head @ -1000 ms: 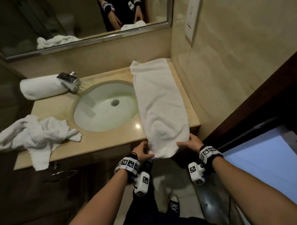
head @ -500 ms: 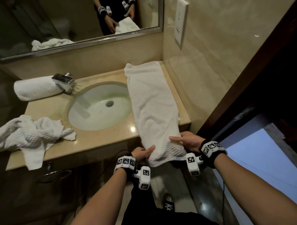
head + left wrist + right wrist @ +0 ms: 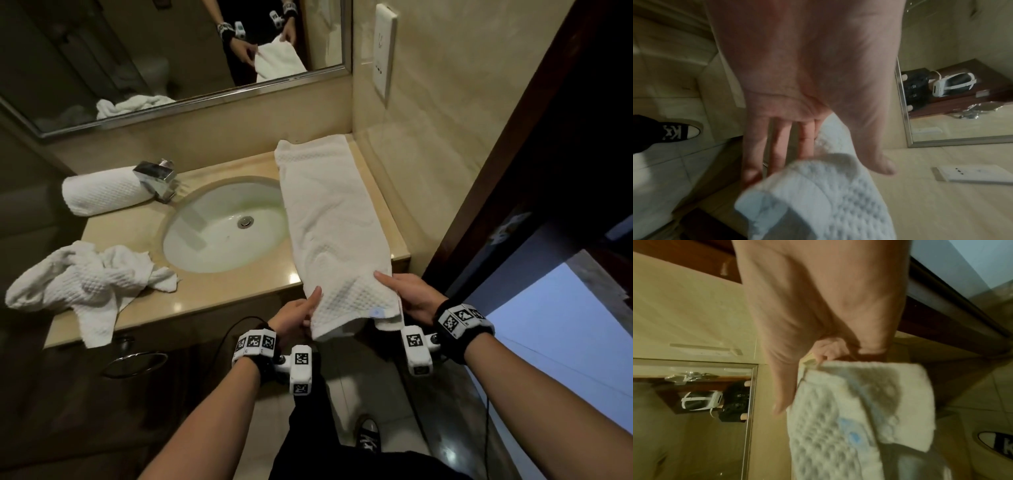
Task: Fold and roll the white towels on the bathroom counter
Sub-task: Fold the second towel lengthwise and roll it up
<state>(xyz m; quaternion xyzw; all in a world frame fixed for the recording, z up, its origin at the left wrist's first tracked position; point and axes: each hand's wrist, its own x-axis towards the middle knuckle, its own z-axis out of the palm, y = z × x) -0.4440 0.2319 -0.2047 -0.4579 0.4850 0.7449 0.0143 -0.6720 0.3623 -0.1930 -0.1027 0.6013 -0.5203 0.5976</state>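
A long folded white towel (image 3: 329, 212) lies lengthwise on the counter (image 3: 205, 291), right of the sink, with its near end past the front edge. My left hand (image 3: 308, 306) pinches that end's left corner, thumb on top and fingers underneath. My right hand (image 3: 394, 287) pinches the right corner the same way. The left wrist view shows straight fingers (image 3: 774, 146) under the towel (image 3: 818, 203). In the right wrist view, curled fingers (image 3: 826, 352) grip the towel's edge (image 3: 859, 402). A rolled towel (image 3: 102, 193) lies at the back left. A crumpled towel (image 3: 85, 281) sits at the front left.
The oval sink (image 3: 222, 229) fills the counter's middle, with a chrome faucet (image 3: 156, 176) behind it. A mirror (image 3: 171, 51) hangs above, and a tiled wall with a socket plate (image 3: 385, 51) closes the right side. A dark door frame (image 3: 513, 171) stands at the right.
Both hands have taken hold of the towel's hanging near end and lifted it toward the counter edge, with the thumbs now on top. The view has moved closer.
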